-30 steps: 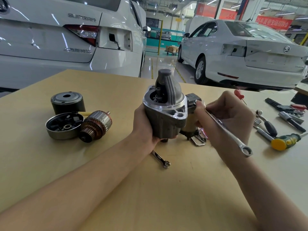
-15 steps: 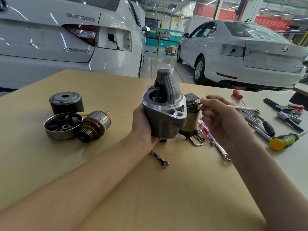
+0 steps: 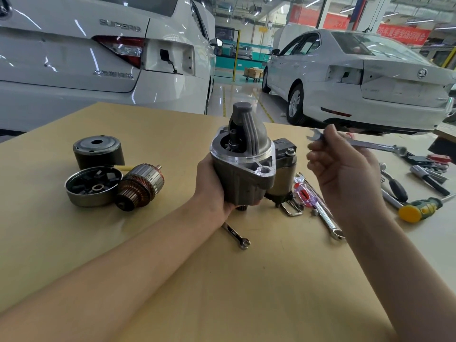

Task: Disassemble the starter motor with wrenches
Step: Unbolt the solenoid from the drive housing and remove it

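The left hand (image 3: pixel 212 186) clasps the starter motor housing (image 3: pixel 243 166) upright on the table. Beside it, the right hand (image 3: pixel 343 174) pinches a combination wrench (image 3: pixel 365 144), clear of the solenoid nut (image 3: pixel 291 151). Left of the grip lie 3 removed parts; the solenoid likely remains.

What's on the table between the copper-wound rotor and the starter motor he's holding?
In the head view, only the left hand gripping the starter motor sits between it and the rotor; otherwise the table there is bare.
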The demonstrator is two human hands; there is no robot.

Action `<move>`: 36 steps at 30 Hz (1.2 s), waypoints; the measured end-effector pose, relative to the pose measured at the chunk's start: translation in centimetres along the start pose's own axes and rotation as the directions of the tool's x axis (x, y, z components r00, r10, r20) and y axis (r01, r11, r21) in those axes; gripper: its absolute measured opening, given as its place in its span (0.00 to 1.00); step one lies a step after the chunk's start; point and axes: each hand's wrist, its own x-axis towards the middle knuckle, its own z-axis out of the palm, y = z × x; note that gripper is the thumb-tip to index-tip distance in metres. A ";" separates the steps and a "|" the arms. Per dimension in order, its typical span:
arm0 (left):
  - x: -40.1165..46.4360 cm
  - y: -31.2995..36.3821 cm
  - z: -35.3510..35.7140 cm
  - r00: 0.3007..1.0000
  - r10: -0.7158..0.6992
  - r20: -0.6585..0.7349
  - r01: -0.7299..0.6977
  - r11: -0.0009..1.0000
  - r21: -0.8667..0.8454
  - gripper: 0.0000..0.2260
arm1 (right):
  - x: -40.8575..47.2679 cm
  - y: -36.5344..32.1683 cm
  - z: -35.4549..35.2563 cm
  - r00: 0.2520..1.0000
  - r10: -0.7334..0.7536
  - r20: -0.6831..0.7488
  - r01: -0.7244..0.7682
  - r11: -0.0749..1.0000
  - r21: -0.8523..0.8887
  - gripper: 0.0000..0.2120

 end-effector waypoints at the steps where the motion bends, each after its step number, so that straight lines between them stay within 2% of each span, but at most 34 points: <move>1: 0.0 0.0 0.0 1.000 -0.002 0.001 0.002 1.000 0.001 0.18 | -0.3 0.1 0.1 0.998 -0.056 0.009 0.056 0.995 -0.081 0.11; 4: 0.0 -0.1 -0.1 1.000 0.010 0.018 -0.010 1.000 -0.003 0.18 | -0.8 0.1 0.3 0.984 -0.178 0.000 0.173 0.962 -0.212 0.18; 7: -0.1 -0.1 0.0 1.000 0.018 0.022 -0.018 1.000 -0.007 0.18 | -1.2 0.2 0.5 0.974 -0.226 0.024 0.223 0.932 -0.287 0.14; 11: -0.1 -0.1 -0.1 1.000 0.013 0.009 -0.013 1.000 -0.003 0.18 | -1.8 0.5 0.9 0.960 -0.273 0.057 0.275 0.895 -0.351 0.14; 15: -0.1 -0.1 -0.1 1.000 0.004 0.011 -0.004 1.000 0.000 0.18 | -2.1 0.9 1.0 0.910 -0.403 0.096 0.389 0.754 -0.529 0.17; 21: -0.1 -0.2 -0.1 1.000 0.012 0.015 -0.012 1.000 0.023 0.19 | -1.9 1.6 0.9 0.876 -0.463 0.137 0.417 0.580 -0.700 0.16; 23: -0.2 -0.2 0.0 1.000 0.009 0.019 -0.009 1.000 0.004 0.20 | -1.9 1.8 0.7 0.855 -0.489 0.172 0.447 0.527 -0.723 0.15; 27: -0.1 -0.1 0.0 0.999 0.015 0.046 -0.014 1.000 -0.022 0.25 | -1.9 1.9 0.5 0.827 -0.508 0.241 0.505 0.480 -0.717 0.15; 31: -0.1 -0.1 0.1 0.999 0.012 0.049 -0.010 0.999 -0.036 0.26 | -1.7 2.0 0.5 0.814 -0.521 0.256 0.517 0.449 -0.728 0.14; 33: -0.1 -0.1 0.1 0.999 0.012 0.047 -0.011 1.000 -0.028 0.26 | -1.6 1.9 0.5 0.837 -0.496 0.233 0.492 0.494 -0.717 0.14; 35: -0.1 -0.1 0.1 1.000 0.004 0.028 -0.003 1.000 -0.018 0.24 | -1.2 1.3 0.4 0.932 -0.338 0.131 0.350 0.743 -0.571 0.13; 36: -0.1 -0.1 0.1 1.000 0.002 0.019 -0.002 1.000 -0.007 0.22 | -1.0 0.9 0.5 0.978 -0.194 0.082 0.210 0.882 -0.423 0.14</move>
